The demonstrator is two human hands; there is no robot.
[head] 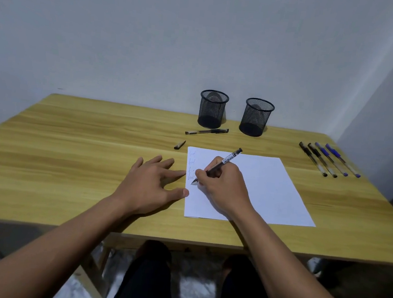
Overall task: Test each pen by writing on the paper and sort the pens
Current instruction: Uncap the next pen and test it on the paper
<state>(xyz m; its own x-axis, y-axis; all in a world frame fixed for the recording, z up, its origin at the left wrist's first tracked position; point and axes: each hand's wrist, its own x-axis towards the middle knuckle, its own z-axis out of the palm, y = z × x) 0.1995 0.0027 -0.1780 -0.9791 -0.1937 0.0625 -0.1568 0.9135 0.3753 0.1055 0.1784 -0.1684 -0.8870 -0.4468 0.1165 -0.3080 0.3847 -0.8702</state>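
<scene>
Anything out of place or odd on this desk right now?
Only small things: a stray pen lies on the table in front of the left mesh cup rather than in it, and a loose cap sits beside the top left corner of the paper. Nothing looks spilled or damaged.

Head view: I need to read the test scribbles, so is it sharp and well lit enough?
In the head view the light is dim and even, no glare on the paper; the wide lens splays the table sides; the scribbles near the pen tip are too small and faint to read.
</scene>
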